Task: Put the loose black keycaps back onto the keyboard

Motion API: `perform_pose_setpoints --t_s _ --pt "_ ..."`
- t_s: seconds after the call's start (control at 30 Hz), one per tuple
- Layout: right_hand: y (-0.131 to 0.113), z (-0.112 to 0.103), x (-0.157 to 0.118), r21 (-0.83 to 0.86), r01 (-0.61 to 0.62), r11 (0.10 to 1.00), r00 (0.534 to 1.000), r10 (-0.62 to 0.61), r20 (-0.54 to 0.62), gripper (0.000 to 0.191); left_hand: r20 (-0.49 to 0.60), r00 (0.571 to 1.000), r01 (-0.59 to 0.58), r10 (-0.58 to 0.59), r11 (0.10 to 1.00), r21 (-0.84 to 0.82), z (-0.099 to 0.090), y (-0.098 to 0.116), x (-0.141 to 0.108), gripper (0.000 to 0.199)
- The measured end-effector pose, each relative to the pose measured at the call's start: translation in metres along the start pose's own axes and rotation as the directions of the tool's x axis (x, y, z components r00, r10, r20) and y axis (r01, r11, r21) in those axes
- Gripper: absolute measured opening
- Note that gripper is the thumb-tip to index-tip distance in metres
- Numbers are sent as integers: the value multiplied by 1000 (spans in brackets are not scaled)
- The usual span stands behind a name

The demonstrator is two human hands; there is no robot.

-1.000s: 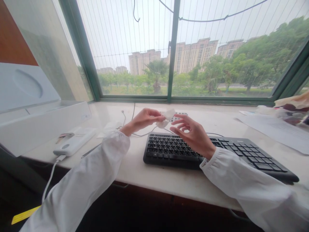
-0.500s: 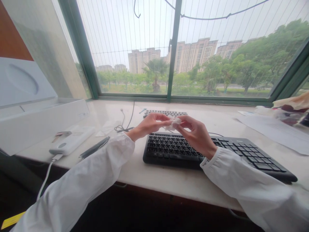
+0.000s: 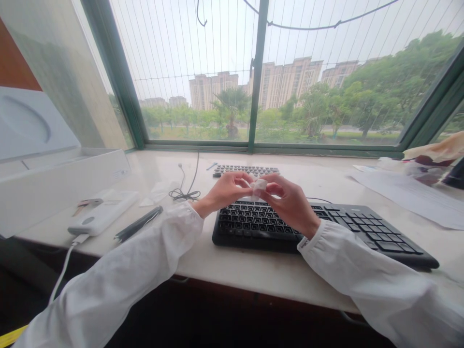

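Observation:
Between both hands is a small crumpled white piece (image 3: 259, 184), thin like a tissue or wipe; its exact kind is not clear. My left hand (image 3: 227, 190) pinches its left side with thumb and fingers. On the other side my right hand (image 3: 292, 200) grips it, fingers curled in. Both hands are above the back edge of a large black keyboard (image 3: 261, 224), and my right wrist crosses over its keys. Behind my fingers, partly covered, lies a smaller keyboard (image 3: 239, 169) with dark and light keys.
Left on the white desk (image 3: 203, 263) are a white power bank (image 3: 105, 215) with a plugged-in cable, keys (image 3: 87, 205), a black pen-like item (image 3: 139, 224), a coiled cable (image 3: 184, 194) and an open white box (image 3: 65, 179). Paper sheets (image 3: 409, 195) lie right. A window stands behind.
The white piece has turned and bunched between my fingertips, its outline now more upright. My hands stay close together at about the same place. The whole view has shifted slightly.

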State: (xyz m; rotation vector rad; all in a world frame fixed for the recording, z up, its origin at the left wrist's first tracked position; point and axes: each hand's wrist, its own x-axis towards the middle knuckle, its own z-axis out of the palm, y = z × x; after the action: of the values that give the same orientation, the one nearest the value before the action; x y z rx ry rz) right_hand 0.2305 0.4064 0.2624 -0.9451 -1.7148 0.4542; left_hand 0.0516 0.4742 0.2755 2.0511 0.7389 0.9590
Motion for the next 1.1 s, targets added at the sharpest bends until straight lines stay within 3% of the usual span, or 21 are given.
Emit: perform_pose_setpoints --t_s 0.13,0.3,0.5,0.8,0.97,1.1 --pt "0 3 1 91 -88 992 996 85 32 38 6 1000 -19 19 1000 -1 2 -1 -1 35" --pt "-4 3 4 123 -180 976 983 183 -11 41 29 1000 6 -5 1000 -30 3 -3 -1 29" --pt "2 -6 10 190 -205 960 969 227 -99 41 -11 999 47 -48 997 -61 1 0 0 37" --pt "2 -8 11 223 -207 953 965 236 -112 42 -4 998 55 -56 996 -76 0 2 1 36" --pt "4 -8 11 314 -216 924 962 257 -94 45 -86 996 -11 14 1000 27 -12 5 2 37" --pt "4 -8 11 393 -268 880 946 317 -65 43 -8 990 -141 143 982 126 -22 7 3 51"
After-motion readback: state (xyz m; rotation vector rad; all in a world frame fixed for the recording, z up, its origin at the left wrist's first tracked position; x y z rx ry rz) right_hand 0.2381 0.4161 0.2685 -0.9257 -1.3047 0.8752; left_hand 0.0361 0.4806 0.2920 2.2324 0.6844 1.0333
